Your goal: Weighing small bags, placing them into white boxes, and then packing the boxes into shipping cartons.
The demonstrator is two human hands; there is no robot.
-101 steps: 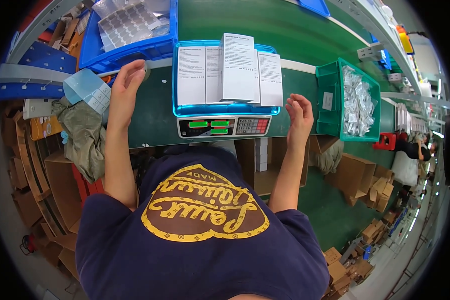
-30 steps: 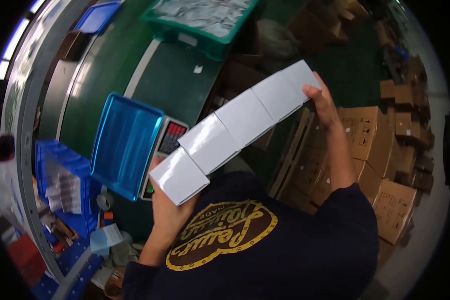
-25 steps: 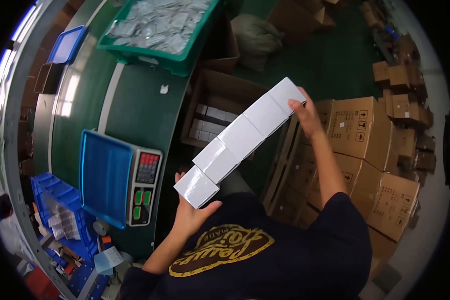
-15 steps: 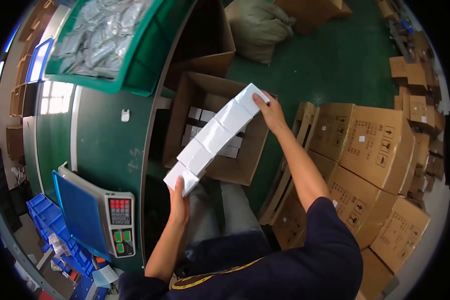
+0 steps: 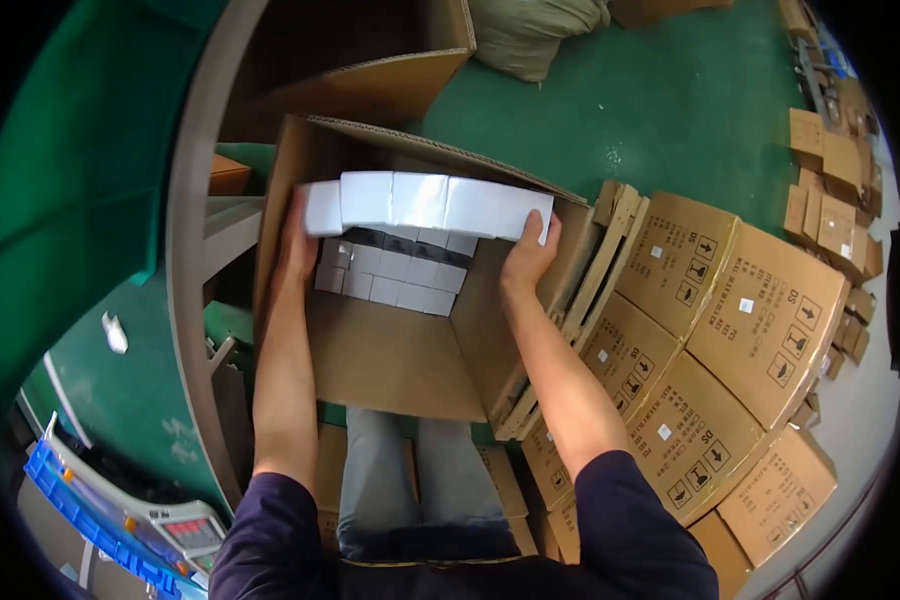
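Observation:
A row of several small white boxes [image 5: 420,202] is squeezed end to end between my two hands, lying almost level across the mouth of an open cardboard carton [image 5: 385,360]. My left hand [image 5: 295,238] presses on the left end, its fingers mostly hidden by the carton wall and the row. At the right end my right hand [image 5: 532,255] grips with the thumb on the near face, the fingers behind. Below the row, more white boxes [image 5: 400,278] stand packed in the carton's far part; the held row hides some of them. Bare cardboard shows nearer to me.
A green workbench [image 5: 130,390] runs along the left, carrying a green bin [image 5: 80,130] and a scale [image 5: 185,530]. Taped cartons [image 5: 760,310] are stacked at the right beside a wooden pallet [image 5: 600,270]. Another open carton [image 5: 390,85] and a sack [image 5: 530,35] stand beyond.
The row of white boxes has swung from a steep slant to nearly level and now reaches into the carton's mouth. My view has shifted right and closer to the carton.

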